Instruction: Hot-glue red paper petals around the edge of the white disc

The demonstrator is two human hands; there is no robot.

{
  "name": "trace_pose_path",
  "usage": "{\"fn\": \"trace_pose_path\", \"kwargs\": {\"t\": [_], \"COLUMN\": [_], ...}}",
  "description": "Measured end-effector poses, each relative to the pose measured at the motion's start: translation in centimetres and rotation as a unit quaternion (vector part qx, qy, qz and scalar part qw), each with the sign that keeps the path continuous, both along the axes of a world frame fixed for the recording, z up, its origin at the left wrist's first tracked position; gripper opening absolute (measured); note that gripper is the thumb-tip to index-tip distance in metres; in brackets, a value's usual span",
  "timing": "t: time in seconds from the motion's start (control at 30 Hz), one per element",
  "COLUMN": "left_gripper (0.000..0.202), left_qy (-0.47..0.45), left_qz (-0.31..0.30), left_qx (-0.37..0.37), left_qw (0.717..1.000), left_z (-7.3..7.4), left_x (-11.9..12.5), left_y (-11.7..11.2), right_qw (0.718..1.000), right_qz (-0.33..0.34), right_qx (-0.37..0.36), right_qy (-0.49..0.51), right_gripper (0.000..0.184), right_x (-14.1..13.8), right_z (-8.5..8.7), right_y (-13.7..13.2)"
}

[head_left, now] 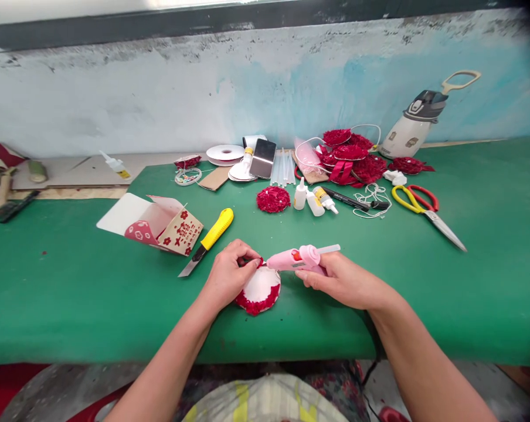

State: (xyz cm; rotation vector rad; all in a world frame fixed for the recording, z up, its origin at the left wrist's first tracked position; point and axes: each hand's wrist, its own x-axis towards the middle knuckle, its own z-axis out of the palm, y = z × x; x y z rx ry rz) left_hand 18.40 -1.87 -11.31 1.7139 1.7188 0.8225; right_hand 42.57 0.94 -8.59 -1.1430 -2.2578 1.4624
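The glue gun [295,259] in the right hand [348,282] is smooth, glossy plastic; the disc [261,286] at the left hand [230,273] bears rough, ruffled cloth [256,308]. Left of both hands, the cutter [216,231] pairs metal with plastic.

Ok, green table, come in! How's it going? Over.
Right hand gripping pink glue gun. Left hand pinching red material at white disc, partly red-edged. Yellow cutter near left hand, blade out.

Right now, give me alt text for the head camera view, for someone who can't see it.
A person's right hand holds a pink glue gun, its tip near the far edge of a white disc partly rimmed with red fabric, while the left hand pinches a red scrap there. A yellow knife and scissors lie on the green table.
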Motion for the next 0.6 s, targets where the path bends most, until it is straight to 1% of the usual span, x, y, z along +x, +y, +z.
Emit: {"fn": "trace_pose_path", "kwargs": {"t": [0.33,0.6], "left_gripper": [0.010,0.011], "left_qy": [-0.014,0.010], "left_qz": [0.006,-0.003], "left_qx": [0.001,-0.006], "left_qw": [1.000,1.000], "left_z": [0.06,0.38], "left_x": [0.28,0.36], "left_y": [0.18,0.18], "right_qw": [1.000,1.000], "right_qz": [-0.015,-0.012], "right_qx": [0.012,0.027], "right_qy": [0.001,0.010], "right_gripper": [0.035,0.031], "right_x": [0.93,0.18], "right_z": [0.44,0.31], "right_y": [0.07,-0.13]}}
